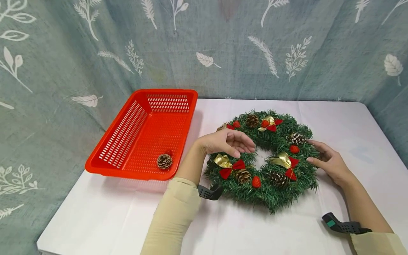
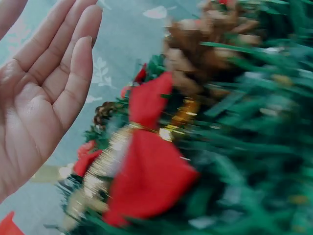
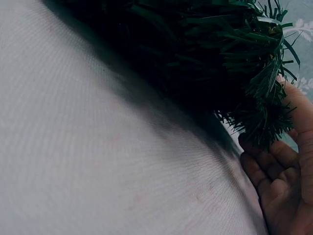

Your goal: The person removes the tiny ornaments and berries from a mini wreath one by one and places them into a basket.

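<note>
Wreath (image 1: 264, 196) (bow-trimmed) | left hand (image 1: 227, 141) above it | right hand (image 1: 331, 163) at rim

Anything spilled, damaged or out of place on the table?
No spill or damage stands out. One mild oddity: a pine cone lies in the red basket, apart from those decorating the wreath; possibly just a spare.

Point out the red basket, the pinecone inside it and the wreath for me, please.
Basket (image 1: 159, 131), head view: its bare floor.
Pinecone (image 1: 164, 161), head view: middle of its scales.
Wreath (image 1: 262, 197), head view: green needles on its near side.
</note>
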A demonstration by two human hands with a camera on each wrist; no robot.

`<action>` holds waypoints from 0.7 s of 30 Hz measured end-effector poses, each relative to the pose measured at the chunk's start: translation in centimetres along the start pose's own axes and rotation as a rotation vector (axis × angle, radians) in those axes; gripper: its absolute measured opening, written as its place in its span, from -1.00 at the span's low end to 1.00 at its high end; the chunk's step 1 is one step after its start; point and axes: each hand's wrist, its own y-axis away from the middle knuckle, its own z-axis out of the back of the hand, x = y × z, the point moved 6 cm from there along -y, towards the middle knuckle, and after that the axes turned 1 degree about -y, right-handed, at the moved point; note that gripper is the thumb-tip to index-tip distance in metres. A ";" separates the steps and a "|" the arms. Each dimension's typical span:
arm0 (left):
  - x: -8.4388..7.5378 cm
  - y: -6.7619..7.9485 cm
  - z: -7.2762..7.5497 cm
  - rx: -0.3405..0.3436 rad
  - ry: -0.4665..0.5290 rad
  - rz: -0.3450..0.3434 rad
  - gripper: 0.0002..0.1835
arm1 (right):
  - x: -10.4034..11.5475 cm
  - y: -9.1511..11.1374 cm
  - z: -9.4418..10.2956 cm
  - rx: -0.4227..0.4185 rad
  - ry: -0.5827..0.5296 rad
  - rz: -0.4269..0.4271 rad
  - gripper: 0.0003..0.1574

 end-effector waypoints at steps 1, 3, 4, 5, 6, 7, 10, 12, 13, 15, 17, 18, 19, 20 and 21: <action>0.2 0.1 -0.1 0.003 0.003 -0.005 -0.48 | 0.0 0.0 0.1 -0.004 0.002 0.001 -0.23; 0.7 0.3 -0.4 0.008 -0.002 -0.007 -0.48 | 0.0 0.0 0.2 -0.012 0.007 0.006 -0.23; 0.9 0.4 -0.5 0.009 -0.004 -0.006 -0.48 | 0.0 0.0 0.2 -0.014 0.010 0.006 -0.24; 1.1 0.6 -0.6 0.009 -0.009 -0.007 -0.48 | 0.0 0.0 0.3 -0.016 0.012 0.007 -0.24; 1.3 0.7 -0.7 0.008 -0.011 -0.007 -0.48 | 0.0 0.0 0.3 -0.017 0.014 0.008 -0.24; 1.5 0.8 -0.7 0.006 -0.020 -0.009 -0.47 | 0.0 0.0 0.3 -0.017 0.015 0.009 -0.23; 1.9 1.1 -0.9 0.001 -0.058 -0.019 -0.46 | 0.0 0.0 0.3 -0.017 0.010 0.012 -0.23; 2.2 1.3 -1.1 0.003 -0.089 -0.019 -0.44 | 0.0 0.0 0.3 -0.017 0.006 0.016 -0.23; 2.3 1.4 -1.2 0.005 -0.108 -0.018 -0.43 | 0.1 -0.1 0.3 -0.017 0.004 0.016 -0.22; 2.6 1.5 -1.4 0.007 -0.145 -0.010 -0.41 | 0.1 -0.1 0.2 -0.016 0.005 0.014 -0.22; 3.0 1.6 -1.6 0.007 -0.175 0.000 -0.40 | 0.0 -0.1 0.2 -0.015 0.007 0.011 -0.23; 3.2 1.7 -1.6 0.005 -0.187 0.004 -0.40 | 0.0 -0.1 0.1 -0.014 0.008 0.008 -0.23; 3.4 1.8 -1.7 0.006 -0.192 0.007 -0.39 | 0.0 -0.1 0.1 -0.016 0.011 0.007 -0.23; 3.6 1.8 -1.7 0.006 -0.196 0.012 -0.38 | -0.1 -0.1 0.1 -0.016 0.012 0.007 -0.23; 3.8 1.8 -1.8 0.006 -0.196 0.018 -0.38 | -0.1 -0.1 0.1 -0.016 0.009 0.007 -0.23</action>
